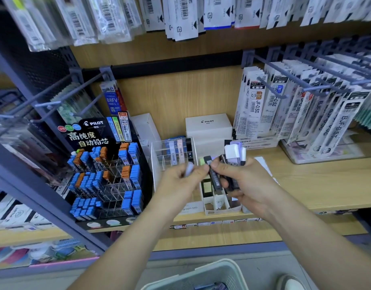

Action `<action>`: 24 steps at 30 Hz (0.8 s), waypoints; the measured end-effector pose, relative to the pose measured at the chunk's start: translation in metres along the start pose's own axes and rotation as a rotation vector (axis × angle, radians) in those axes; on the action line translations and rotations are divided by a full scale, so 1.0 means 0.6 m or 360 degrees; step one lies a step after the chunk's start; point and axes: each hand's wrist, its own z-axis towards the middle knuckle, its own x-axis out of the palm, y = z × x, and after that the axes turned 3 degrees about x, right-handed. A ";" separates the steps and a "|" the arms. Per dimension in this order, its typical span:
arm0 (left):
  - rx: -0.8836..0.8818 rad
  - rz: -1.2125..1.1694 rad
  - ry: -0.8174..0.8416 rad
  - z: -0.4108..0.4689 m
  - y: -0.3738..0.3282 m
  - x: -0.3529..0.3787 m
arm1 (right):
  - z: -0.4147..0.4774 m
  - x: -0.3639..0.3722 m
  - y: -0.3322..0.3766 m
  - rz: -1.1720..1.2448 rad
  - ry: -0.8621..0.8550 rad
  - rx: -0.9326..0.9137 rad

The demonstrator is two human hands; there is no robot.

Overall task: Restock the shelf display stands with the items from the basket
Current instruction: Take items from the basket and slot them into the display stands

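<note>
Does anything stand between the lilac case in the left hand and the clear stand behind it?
Nothing visible does. The left hand pinches the lilac case in front of the clear stand; the right hand, gripping a bundle of cases, is off to the side.

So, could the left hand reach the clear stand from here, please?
Probably yes: the left hand, pinching a lilac case, is just in front of the clear stand, with nothing visible between them.
</note>
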 end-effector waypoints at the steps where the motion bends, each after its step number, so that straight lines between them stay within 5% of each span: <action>1: 0.0021 -0.0059 -0.0011 0.004 -0.003 -0.005 | 0.000 0.001 -0.001 -0.0057 0.0016 -0.0011; 9: 0.0123 -0.0092 -0.0064 0.032 -0.012 -0.041 | 0.010 0.002 -0.008 -0.0075 -0.0119 0.0040; 24: 0.0394 0.0677 -0.0353 0.113 0.044 -0.044 | 0.010 -0.023 -0.011 0.0103 -0.0198 0.0177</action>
